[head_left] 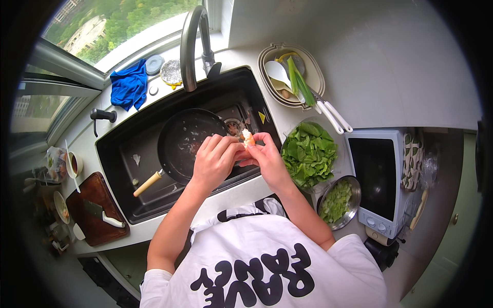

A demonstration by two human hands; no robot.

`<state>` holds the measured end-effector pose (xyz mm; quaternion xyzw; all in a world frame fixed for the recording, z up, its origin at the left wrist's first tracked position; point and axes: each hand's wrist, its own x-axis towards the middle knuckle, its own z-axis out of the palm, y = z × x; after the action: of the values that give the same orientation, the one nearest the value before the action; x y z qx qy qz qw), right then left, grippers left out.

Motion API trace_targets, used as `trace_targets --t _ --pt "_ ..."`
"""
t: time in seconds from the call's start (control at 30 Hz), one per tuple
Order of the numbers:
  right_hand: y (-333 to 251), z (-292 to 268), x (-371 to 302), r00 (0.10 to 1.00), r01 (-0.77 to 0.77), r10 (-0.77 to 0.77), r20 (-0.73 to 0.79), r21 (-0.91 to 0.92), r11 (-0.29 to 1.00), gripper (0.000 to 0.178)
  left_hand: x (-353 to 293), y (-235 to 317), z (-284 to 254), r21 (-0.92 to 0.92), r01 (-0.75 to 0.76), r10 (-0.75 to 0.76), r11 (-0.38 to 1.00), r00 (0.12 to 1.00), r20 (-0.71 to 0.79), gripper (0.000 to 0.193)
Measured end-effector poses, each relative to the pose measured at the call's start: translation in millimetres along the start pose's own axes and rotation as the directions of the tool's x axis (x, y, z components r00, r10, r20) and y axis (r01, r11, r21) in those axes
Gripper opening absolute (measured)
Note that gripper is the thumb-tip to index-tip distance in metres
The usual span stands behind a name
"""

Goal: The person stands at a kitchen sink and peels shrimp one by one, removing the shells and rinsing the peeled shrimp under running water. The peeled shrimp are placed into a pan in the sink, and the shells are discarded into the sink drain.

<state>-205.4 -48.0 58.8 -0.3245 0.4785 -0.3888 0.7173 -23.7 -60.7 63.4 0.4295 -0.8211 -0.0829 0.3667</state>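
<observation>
Over the sink, both my hands meet at a small orange-and-white piece of food that looks like a shrimp. My right hand pinches it between thumb and fingers. The bent fingers of my left hand close against its left side, and their tips are partly hidden. Beneath my hands a black frying pan with a pale wooden handle lies in the sink. Wet scraps lie in the pan and around the drain.
A curved faucet rises behind the sink. To the right are a bowl of green leaves, a metal bowl of chopped greens and a microwave. A knife lies on a brown cutting board at left. A blue cloth sits by the window.
</observation>
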Motion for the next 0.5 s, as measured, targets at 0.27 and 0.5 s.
trace_targets --t 0.27,0.5 --pt "-0.5 3.5 -0.8 0.999 -0.016 0.007 0.044 0.206 0.978 0.014 -18.6 4.6 -8.1 -0.047 -0.06 0.059 0.997 0.998 -0.026 0.025" --pt "-8.6 7.1 -10.1 0.99 -0.112 0.086 0.108 0.261 0.959 0.035 -28.3 2.6 -16.6 -0.016 0.003 -0.005 1.0 0.992 -0.123 0.024"
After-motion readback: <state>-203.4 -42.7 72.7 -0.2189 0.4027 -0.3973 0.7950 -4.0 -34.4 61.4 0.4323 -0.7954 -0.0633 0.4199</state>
